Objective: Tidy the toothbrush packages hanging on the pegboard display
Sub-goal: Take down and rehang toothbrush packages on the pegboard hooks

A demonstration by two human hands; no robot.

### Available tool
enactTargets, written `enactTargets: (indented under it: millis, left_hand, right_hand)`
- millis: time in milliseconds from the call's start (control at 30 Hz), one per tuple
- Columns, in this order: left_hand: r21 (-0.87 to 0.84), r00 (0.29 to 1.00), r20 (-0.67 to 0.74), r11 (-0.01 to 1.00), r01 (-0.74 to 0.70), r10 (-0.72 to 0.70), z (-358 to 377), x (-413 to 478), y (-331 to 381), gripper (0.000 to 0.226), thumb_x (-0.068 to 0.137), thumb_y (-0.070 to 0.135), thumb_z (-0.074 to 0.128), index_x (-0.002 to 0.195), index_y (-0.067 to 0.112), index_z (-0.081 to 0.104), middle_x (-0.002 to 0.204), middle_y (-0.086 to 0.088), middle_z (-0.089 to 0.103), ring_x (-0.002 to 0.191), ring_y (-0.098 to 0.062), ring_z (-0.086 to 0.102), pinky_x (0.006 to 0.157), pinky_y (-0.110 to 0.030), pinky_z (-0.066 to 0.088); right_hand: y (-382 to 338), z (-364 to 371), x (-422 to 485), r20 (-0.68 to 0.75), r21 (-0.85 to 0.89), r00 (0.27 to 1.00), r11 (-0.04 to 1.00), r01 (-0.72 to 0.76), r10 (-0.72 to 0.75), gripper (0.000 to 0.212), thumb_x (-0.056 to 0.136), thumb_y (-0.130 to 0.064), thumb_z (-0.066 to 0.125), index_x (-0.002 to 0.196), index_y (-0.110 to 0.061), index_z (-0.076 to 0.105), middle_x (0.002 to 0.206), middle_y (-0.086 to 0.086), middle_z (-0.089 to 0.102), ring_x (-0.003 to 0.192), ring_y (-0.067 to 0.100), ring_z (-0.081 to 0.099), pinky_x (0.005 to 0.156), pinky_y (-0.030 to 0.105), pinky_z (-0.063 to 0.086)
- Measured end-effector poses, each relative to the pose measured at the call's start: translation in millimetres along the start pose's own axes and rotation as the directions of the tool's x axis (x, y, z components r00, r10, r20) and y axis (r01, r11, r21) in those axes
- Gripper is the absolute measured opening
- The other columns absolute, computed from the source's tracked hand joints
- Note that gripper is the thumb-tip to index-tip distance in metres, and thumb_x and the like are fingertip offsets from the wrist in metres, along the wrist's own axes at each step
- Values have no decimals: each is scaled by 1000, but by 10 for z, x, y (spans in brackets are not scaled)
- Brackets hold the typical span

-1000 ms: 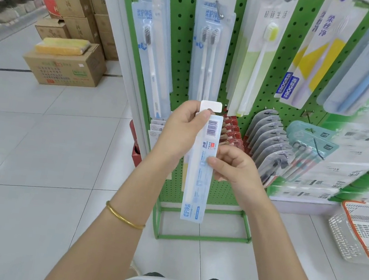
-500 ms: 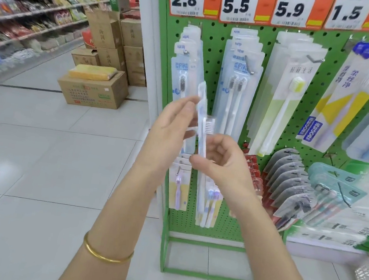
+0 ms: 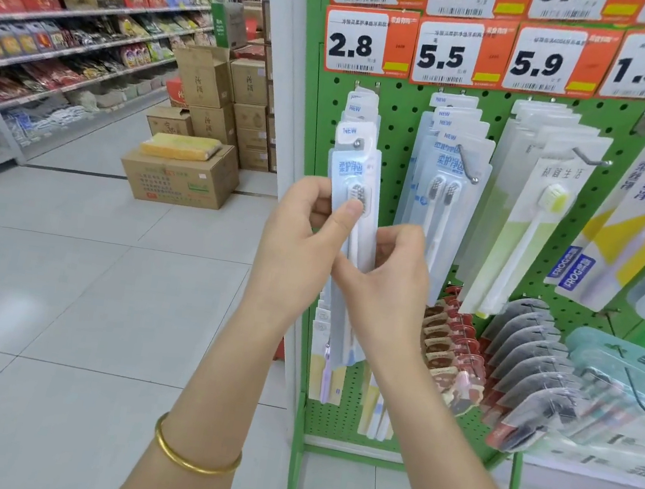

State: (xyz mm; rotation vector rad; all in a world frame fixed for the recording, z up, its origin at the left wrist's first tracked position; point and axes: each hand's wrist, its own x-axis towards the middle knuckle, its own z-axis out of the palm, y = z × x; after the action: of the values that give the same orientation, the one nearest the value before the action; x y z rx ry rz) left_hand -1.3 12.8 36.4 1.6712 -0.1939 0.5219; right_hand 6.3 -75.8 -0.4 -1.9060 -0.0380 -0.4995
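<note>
Green pegboard [image 3: 397, 130], frame centre: our left hand [image 3: 295, 249] and right hand [image 3: 394, 279] pinch one toothbrush package [image 3: 358, 166], hole on hook tip [image 3: 358, 142]. Next, we judge: seat it squarely.

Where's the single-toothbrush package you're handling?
Head view, centre: single-toothbrush package sits foremost in the leftmost peg column, below the 2.8 price tag, held by left hand and right hand.

white toothbrush package [image 3: 355, 191] upright, front of leftmost pegboard [image 3: 393, 138] row.
</note>
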Motion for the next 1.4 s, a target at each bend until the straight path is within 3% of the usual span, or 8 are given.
enactTargets:
  millis: [233,367,467,600,900,1167,1300,1400]
  left_hand:
    - [-6,997,-44,998,56,-56,0,86,-122,9,94,17,58,99,22,52,99,-5,66,91,-18,65,81,-32,54]
    - [13,999,-36,999,35,-35,-29,134,-166,8,95,18,55,98,24,51,95,3,64,83,-5,60,76,-22,50]
    - [20,999,-31,1000,16,-15,-36,165,-189,11,95,17,54,97,27,51,92,10,61,80,2,58,75,-16,48]
    - [52,1000,-7,998,19,-18,-48,230,-228,10,95,17,54,102,22,51,95,7,59,83,-3,57,76,-17,48]
    - [96,993,91,994,61,-69,-106,409,-313,13,94,18,56,102,26,50,107,0,61,98,-14,59,92,-35,50]
    - [105,999,40,994,18,-22,-150,389,-286,18,91,17,60,100,29,50,99,16,56,85,11,53,75,-9,44]
    - [113,1000,13,994,-3,1,-120,375,-267,21,89,16,63,104,23,51,95,16,56,82,13,52,73,-8,44]
    - [119,1000,9,993,-9,8,-121,373,-257,19,89,15,63,100,25,51,94,16,56,80,13,52,73,-8,44]
  right_hand:
    - [89,42,38,27,-29,999,998,47,-46,45,77,-57,66,97,-24,42,90,-14,49,80,6,52,71,31,46]
    - [149,10,199,-45,130,991,983,132,-127,27,90,-30,50,113,-17,52,105,-5,56,95,6,54,85,25,45]
    - [76,-12,468,-52,43,972,972,229,-227,30,97,-12,42,126,-7,49,116,-2,50,111,12,48,96,24,38]
    - [-27,43,810,15,-59,967,965,254,-254,36,100,-10,35,136,-7,42,134,7,46,125,16,41,94,13,26]
    - [-80,168,1102,-4,42,985,984,174,-174,11,96,-12,50,103,-13,58,104,3,60,93,12,55,78,22,42]
    - [-76,196,1121,15,139,991,982,131,-134,4,92,-13,56,91,-17,56,81,-11,56,73,4,51,70,20,43]
    - [-64,228,1113,-24,162,990,977,141,-139,3,92,-13,56,90,-14,56,81,-8,57,75,7,51,69,18,43]
    - [-58,247,1073,-84,191,984,967,171,-157,5,95,-11,52,91,-13,51,78,-12,51,68,-3,46,64,10,38]
